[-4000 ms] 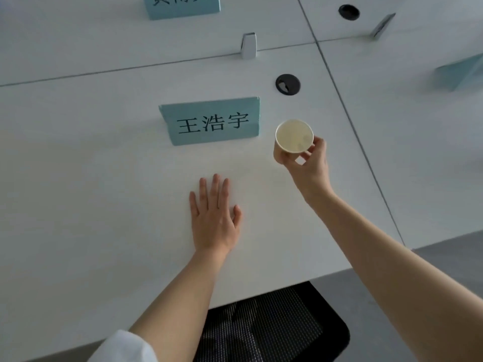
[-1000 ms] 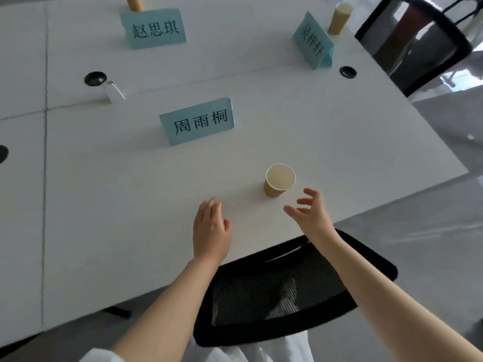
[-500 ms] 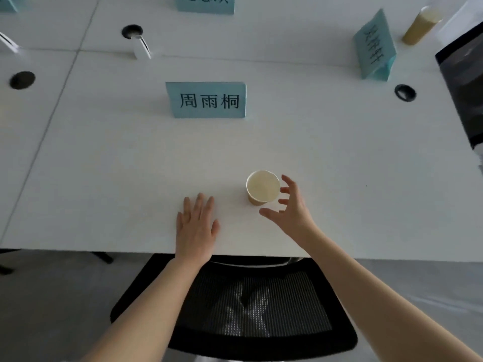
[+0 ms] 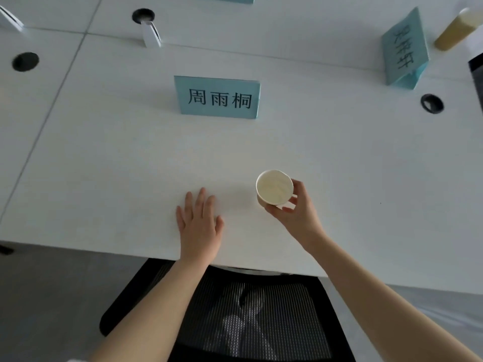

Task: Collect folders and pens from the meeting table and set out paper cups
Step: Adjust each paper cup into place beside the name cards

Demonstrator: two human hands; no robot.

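A tan paper cup (image 4: 274, 188) with a pale inside stands upright near the front edge of the white meeting table (image 4: 130, 158). My right hand (image 4: 295, 212) grips the cup from its right side, thumb below and fingers curled round the wall. My left hand (image 4: 200, 227) lies flat on the table to the cup's left, fingers straight, holding nothing. A teal name card (image 4: 218, 97) stands behind the cup. No folders or pens are in view.
A second paper cup (image 4: 456, 31) stands at the far right behind another teal name card (image 4: 403, 49). Round black cable holes (image 4: 431, 103) (image 4: 25, 61) sit in the tabletop. A black mesh chair (image 4: 251, 309) is tucked under the front edge.
Four seconds ago I held a cup at another seat. Since half a second ago my right hand has closed round the cup here; my left hand stays flat on the table.
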